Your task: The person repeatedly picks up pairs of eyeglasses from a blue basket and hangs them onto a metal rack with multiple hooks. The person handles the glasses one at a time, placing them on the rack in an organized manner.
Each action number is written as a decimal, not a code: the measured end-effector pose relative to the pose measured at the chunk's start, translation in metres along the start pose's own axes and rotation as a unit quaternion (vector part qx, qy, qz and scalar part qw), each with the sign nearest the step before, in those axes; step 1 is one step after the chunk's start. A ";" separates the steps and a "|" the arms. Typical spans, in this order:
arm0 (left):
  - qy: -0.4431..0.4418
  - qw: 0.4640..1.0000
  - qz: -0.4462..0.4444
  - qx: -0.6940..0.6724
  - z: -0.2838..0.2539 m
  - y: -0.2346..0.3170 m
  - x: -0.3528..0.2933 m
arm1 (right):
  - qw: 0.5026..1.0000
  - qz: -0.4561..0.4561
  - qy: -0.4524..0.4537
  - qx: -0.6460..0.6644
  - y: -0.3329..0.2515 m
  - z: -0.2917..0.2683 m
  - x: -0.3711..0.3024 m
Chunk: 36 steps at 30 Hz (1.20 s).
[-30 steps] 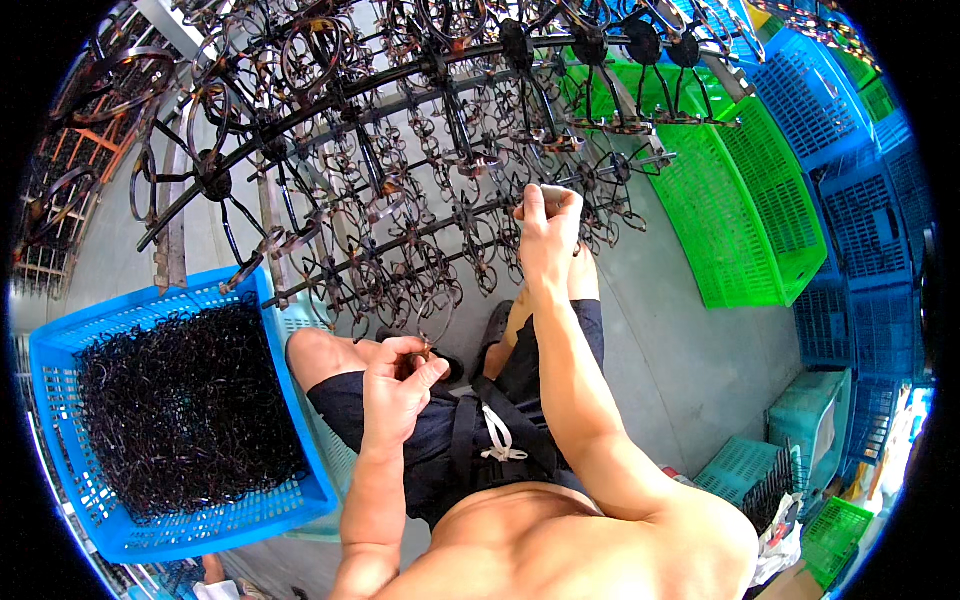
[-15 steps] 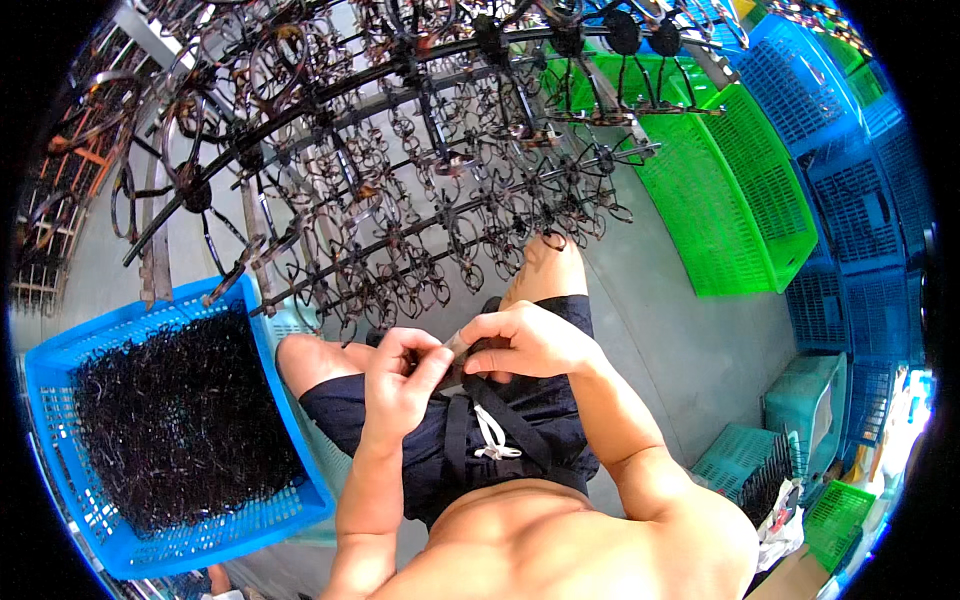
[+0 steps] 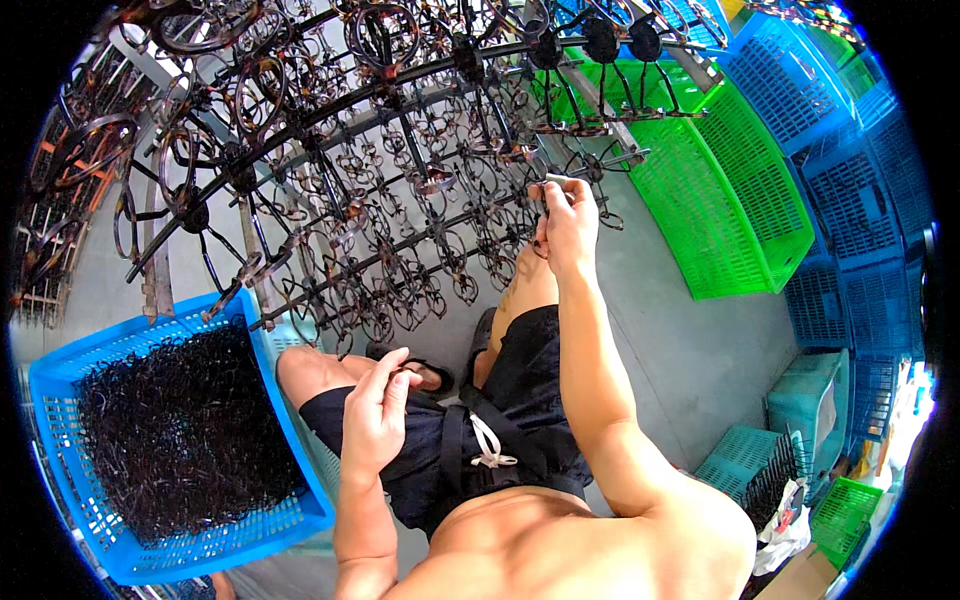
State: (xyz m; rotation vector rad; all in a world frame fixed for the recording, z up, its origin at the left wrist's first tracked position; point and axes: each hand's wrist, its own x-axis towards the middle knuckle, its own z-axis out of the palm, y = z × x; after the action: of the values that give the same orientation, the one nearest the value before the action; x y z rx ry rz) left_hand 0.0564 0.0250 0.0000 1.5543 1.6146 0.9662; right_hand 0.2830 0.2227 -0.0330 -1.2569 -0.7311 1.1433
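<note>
My right hand [image 3: 570,225] is raised at the right end of a hanging rack [image 3: 400,80]. Its fingers are closed on a small pale strip [image 3: 557,180], whose kind I cannot make out. Dark brown rings of eyeglass frames [image 3: 458,245] hang close by its fingers; whether it touches one is unclear. Above my left thigh is my left hand [image 3: 376,412], its thumb and fingertips slightly apart and nothing visible between them. The rack's black rods carry rows of tortoiseshell and dark eyeglass frames on round black hubs.
To my left, a blue basket [image 3: 317,515] holds a heap of thin dark curved pieces [image 3: 190,430]. A green crate [image 3: 700,240] stands ahead at the right, with stacked blue crates [image 3: 850,210] beyond it. Teal crates [image 3: 805,405] and a small green basket [image 3: 845,515] are at lower right.
My hands were together over my lap, fingers pinched. The right has moved up and forward to the rack; the left has shifted slightly back and its fingers have loosened. The rack's near rods have shifted slightly.
</note>
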 end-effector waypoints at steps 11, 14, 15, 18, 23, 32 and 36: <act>0.022 0.870 -0.106 -0.482 0.000 0.011 0.017 | 0.997 -0.025 0.018 0.065 0.026 -0.001 0.000; 0.003 0.868 -0.106 -0.485 0.008 0.016 0.026 | 0.890 -0.334 0.099 -0.293 0.024 -0.021 -0.007; 0.028 0.863 -0.104 -0.494 0.012 0.017 0.028 | 0.846 -0.390 0.082 -0.355 0.007 -0.022 -0.033; 0.067 0.833 -0.087 -0.543 0.034 0.023 0.039 | 0.976 0.068 -0.200 0.055 -0.007 -0.033 -0.080; -0.027 0.908 -0.086 -0.410 0.093 0.031 0.045 | 0.967 0.003 -0.115 0.227 0.023 -0.014 -0.133; 0.333 0.939 -0.048 -0.066 -0.033 -0.060 0.031 | 0.992 -0.105 0.064 0.038 0.001 -0.065 0.013; 0.339 0.848 -0.272 0.304 -0.153 -0.197 -0.022 | 0.996 -0.074 0.039 -0.018 0.008 -0.061 0.039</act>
State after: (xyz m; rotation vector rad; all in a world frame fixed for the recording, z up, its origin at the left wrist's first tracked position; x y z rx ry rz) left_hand -0.1722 -0.0066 -0.0976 0.9955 2.8860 0.7412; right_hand 0.3495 0.2380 -0.0596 -1.2491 -0.7764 0.9586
